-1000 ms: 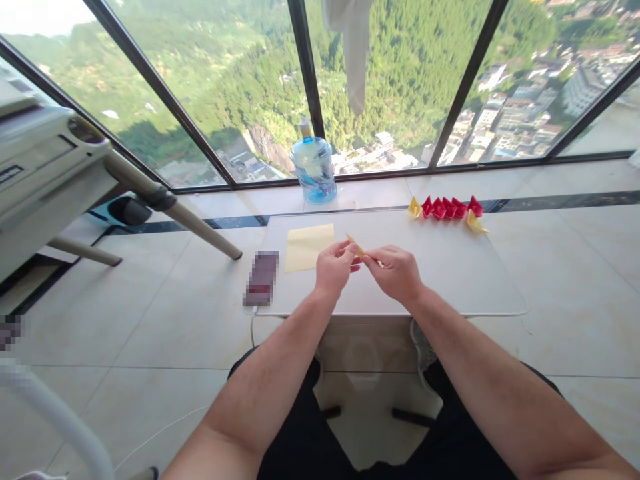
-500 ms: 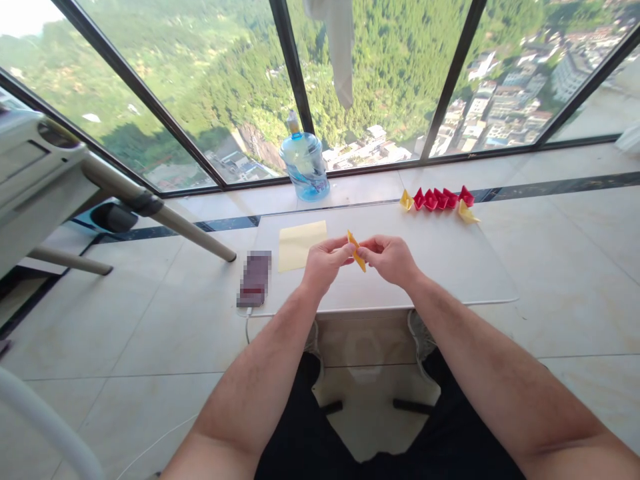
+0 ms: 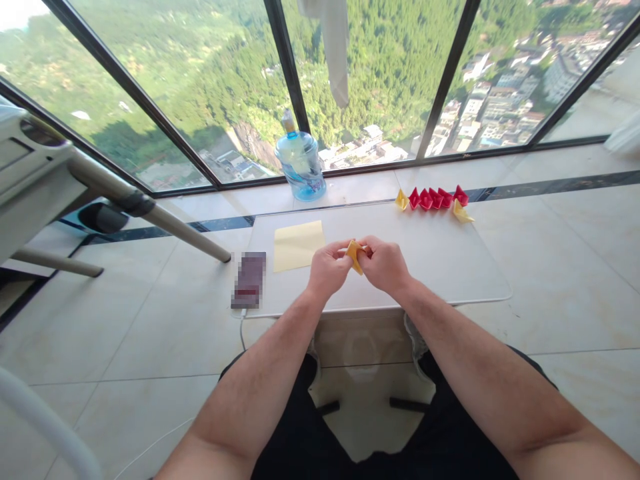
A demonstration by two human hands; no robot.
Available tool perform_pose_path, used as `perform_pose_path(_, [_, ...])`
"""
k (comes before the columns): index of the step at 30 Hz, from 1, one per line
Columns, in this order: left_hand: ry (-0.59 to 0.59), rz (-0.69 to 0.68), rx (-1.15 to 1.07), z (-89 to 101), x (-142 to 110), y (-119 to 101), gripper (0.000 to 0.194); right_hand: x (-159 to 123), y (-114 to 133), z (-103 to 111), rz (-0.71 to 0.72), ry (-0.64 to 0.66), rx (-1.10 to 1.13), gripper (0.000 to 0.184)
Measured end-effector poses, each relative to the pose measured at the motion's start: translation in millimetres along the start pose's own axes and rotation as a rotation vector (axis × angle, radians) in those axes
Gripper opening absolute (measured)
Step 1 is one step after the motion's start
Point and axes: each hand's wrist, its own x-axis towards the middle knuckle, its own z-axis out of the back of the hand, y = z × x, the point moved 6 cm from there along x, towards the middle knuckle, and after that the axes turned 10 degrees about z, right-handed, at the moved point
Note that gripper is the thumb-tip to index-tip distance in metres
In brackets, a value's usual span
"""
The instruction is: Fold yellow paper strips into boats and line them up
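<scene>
Paper piece (image 3: 355, 259), folded yellow, is held over white table (image 3: 450, 267); left hand (image 3: 330, 268) and right hand (image 3: 384, 263) grip opposite sides, presumably for steadiness. Flat sheet (image 3: 299, 245) at nine o'clock, handily near; red folded shapes (image 3: 435, 199) at two, apparently parked clear of the hands.

Fingers of both hands cover part of the folded paper (image 3: 354, 252), its creases too small to tell. The left hand (image 3: 330, 270) hides the sheet's (image 3: 297, 245) near right corner. Pixelation blurs the phone (image 3: 250, 279).
</scene>
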Motion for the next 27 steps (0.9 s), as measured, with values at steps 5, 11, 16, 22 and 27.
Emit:
perform_pose_path(5, [-0.111,-0.052,0.060,-1.0,-3,-3,0.018,-2,1,-1,0.007,-0.003,-0.092,0.019])
perform_pose_path(11, [-0.197,-0.064,0.161,-1.0,-6,-7,0.014,-3,7,-1,0.024,-0.010,-0.222,0.018])
perform_pose_path(16, [-0.219,-0.095,0.241,1.6,-7,-11,0.016,-2,10,2,0.023,-0.024,-0.284,0.018])
perform_pose_path(22, [-0.357,-0.159,0.350,6.6,-11,-18,0.012,-2,15,3,0.004,-0.067,-0.396,0.018])
perform_pose_path(27, [-0.371,-0.216,0.365,1.5,-12,-19,0.014,-2,12,3,-0.025,-0.082,-0.339,0.021])
